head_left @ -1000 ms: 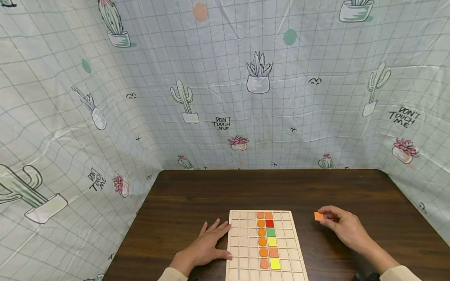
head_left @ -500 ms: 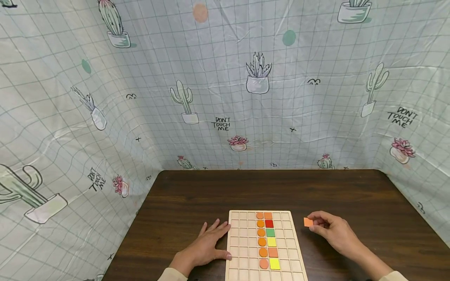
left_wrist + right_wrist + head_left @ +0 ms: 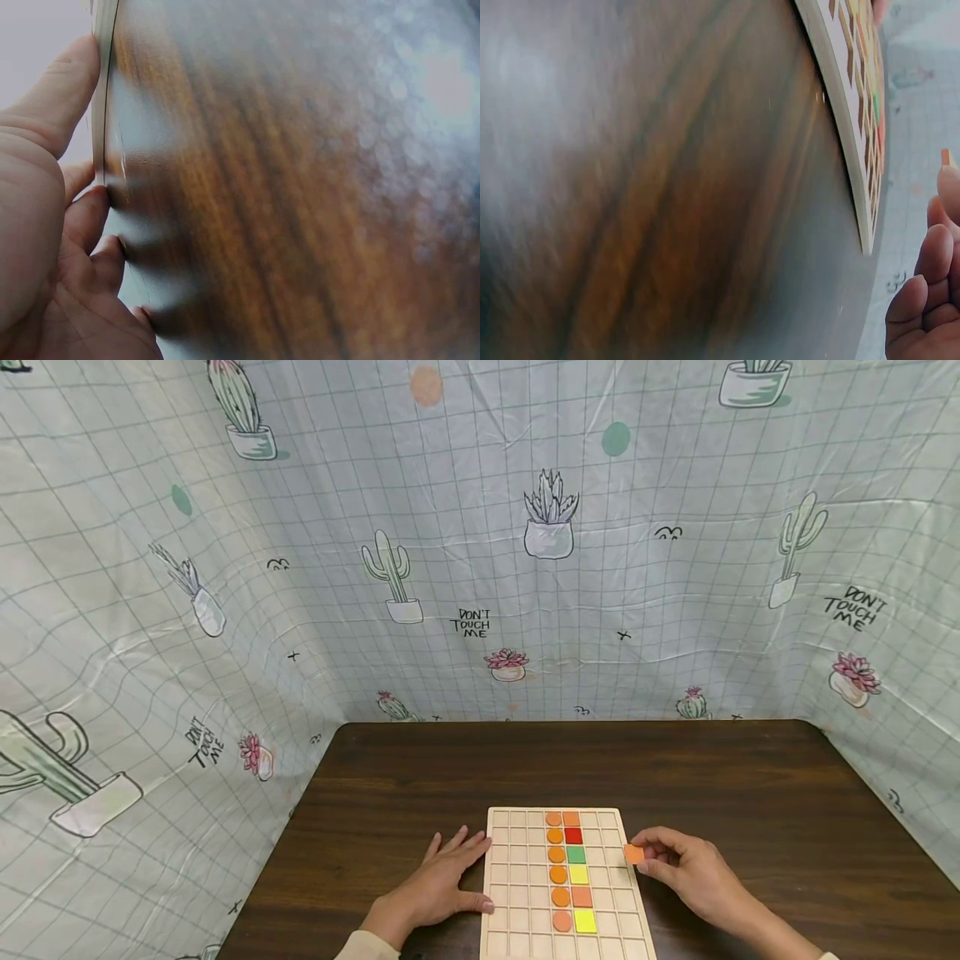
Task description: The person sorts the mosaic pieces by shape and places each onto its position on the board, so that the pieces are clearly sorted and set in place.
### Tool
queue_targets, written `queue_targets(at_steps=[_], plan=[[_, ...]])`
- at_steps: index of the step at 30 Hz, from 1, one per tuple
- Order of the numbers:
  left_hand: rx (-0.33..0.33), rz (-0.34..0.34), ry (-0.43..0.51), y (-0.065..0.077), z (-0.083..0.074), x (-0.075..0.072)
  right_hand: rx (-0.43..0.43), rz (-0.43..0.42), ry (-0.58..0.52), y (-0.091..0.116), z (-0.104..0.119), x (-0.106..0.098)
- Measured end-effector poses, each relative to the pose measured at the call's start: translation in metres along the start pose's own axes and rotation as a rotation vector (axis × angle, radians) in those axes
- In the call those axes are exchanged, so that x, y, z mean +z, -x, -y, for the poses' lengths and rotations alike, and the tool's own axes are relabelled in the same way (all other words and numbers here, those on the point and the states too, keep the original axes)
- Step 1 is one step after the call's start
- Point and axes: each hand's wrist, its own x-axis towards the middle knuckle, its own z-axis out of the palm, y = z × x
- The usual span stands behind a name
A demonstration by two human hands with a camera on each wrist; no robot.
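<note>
A pale wooden grid board lies on the dark table, with a column of orange round pieces beside a column of coloured square tiles. Those squares include a red tile, a green tile and yellow ones. My right hand pinches an orange square tile between thumb and forefinger, over the board's right edge. On the opposite side, my left hand rests with spread fingers, thumb and index fingertip touching the board's left edge. In the left wrist view, the left thumb presses against the board's side.
The dark wood-grain table extends behind and to both sides of the board. A pale curtain printed with cacti hangs along the back, left and right of the table.
My right hand has moved left and slightly nearer with the orange square tile, from the bare table to the board's right edge. The left hand has stayed put.
</note>
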Motion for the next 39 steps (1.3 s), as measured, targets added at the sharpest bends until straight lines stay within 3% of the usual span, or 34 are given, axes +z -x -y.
queue_targets(at_steps=[7, 14, 22, 30, 34, 39], plan=[[0.007, -0.004, -0.006, 0.001, 0.0, 0.001, -0.082, 0.056, -0.034, 0.008, 0.009, 0.01], [0.01, -0.007, -0.004, 0.001, 0.001, 0.002, -0.11, 0.124, -0.081, 0.018, 0.017, 0.023], [0.013, -0.012, -0.002, 0.0, 0.001, 0.002, -0.207, 0.122, -0.079, 0.027, 0.02, 0.038], [0.013, -0.006, -0.004, 0.0, 0.0, 0.001, -0.184, 0.219, -0.067, 0.033, 0.024, 0.043], [0.007, -0.002, -0.004, -0.001, 0.0, 0.001, -0.253, 0.201, -0.016, 0.037, 0.023, 0.047], [0.008, -0.005, -0.018, -0.001, 0.0, 0.001, -0.242, 0.255, -0.036, 0.041, 0.021, 0.052]])
